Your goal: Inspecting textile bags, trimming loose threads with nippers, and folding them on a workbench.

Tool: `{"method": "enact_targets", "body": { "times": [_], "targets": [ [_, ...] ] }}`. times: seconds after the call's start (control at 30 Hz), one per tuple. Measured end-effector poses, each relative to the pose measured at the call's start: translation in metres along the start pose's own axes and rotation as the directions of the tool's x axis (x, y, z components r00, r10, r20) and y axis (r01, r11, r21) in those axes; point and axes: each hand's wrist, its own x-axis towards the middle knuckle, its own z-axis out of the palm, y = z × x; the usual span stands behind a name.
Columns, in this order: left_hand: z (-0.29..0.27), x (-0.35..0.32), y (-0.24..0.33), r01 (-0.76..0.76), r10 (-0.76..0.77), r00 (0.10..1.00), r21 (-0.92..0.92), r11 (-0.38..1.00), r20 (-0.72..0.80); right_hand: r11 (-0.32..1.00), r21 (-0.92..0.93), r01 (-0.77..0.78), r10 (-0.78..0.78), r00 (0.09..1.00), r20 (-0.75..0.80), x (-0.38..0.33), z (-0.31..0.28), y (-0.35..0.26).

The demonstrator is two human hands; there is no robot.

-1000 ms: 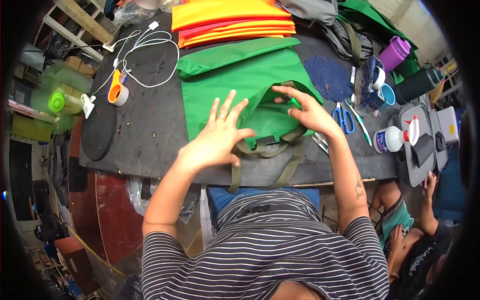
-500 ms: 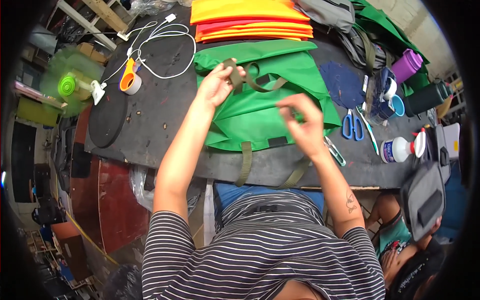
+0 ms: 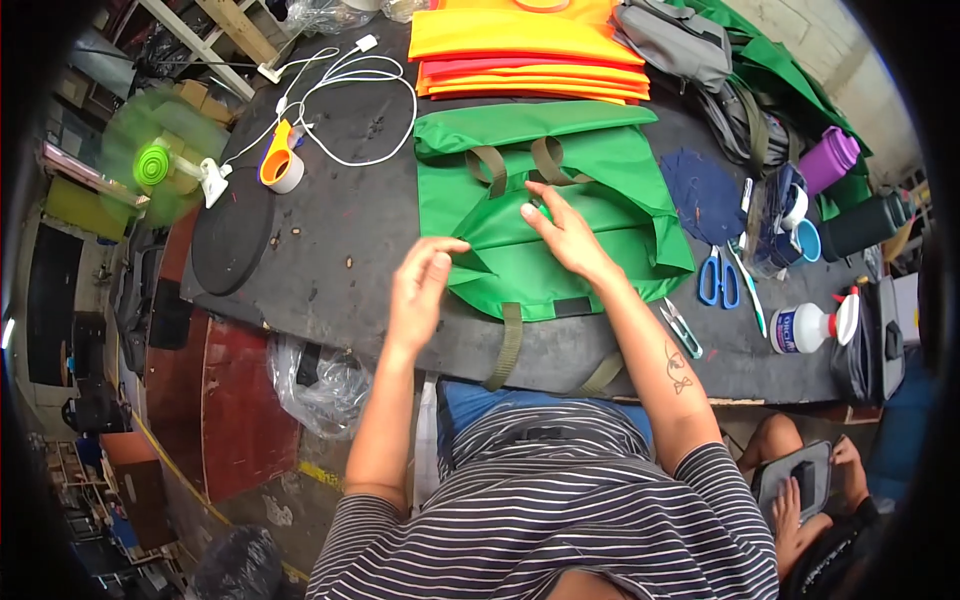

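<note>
A green fabric bag [image 3: 545, 270] lies on the dark table in front of me, its mouth toward me. Two olive webbing handles [image 3: 495, 165] rest looped on its far part, and more olive straps [image 3: 508, 345] hang over the near table edge. Beside the bag's left edge is my left hand [image 3: 420, 285], open, its fingertips at the fabric; whether they touch it I cannot tell. Over the middle of the bag, close to the handles, my right hand [image 3: 565, 235] is open, thumb and fingers apart. A dark patch [image 3: 573, 307] shows on the near rim.
Folded orange and red fabric [image 3: 530, 75] is stacked beyond the bag. To the right lie thread snips [image 3: 682, 328], blue-handled scissors [image 3: 718, 278], a toothbrush [image 3: 750, 290] and a spray bottle [image 3: 805, 328]. Leftward are a tape roll [image 3: 281, 170] and white cable [image 3: 350, 160]. A seated person holds a grey pouch [image 3: 800, 480].
My left hand has let go of the olive handle and drawn back toward me. The right hand has moved left over the bag. The seated person's grey pouch has come down lower.
</note>
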Motion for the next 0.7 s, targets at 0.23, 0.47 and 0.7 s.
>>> {"method": "enact_targets", "body": {
  "times": [0.23, 0.47, 0.7],
  "targets": [
    [0.02, -0.005, -0.011, 0.051, -0.051, 0.998, -0.001, 0.999, -0.044, 1.0, -0.004, -0.002, 0.002, 0.979, -0.202, -0.052, 0.018, -0.026],
    [0.034, 0.003, -0.017, 0.053, -0.047, 0.995, 0.064, 0.997, -0.087, 0.991, -0.109, -0.072, 0.044, 0.968, -0.246, -0.053, 0.029, -0.022],
    [0.038, 0.004, -0.018, 0.074, -0.07, 0.992, 0.032, 0.997, -0.102, 0.991, -0.131, -0.036, -0.001, 0.961, -0.275, -0.043, 0.033, -0.018]
  ]
}}
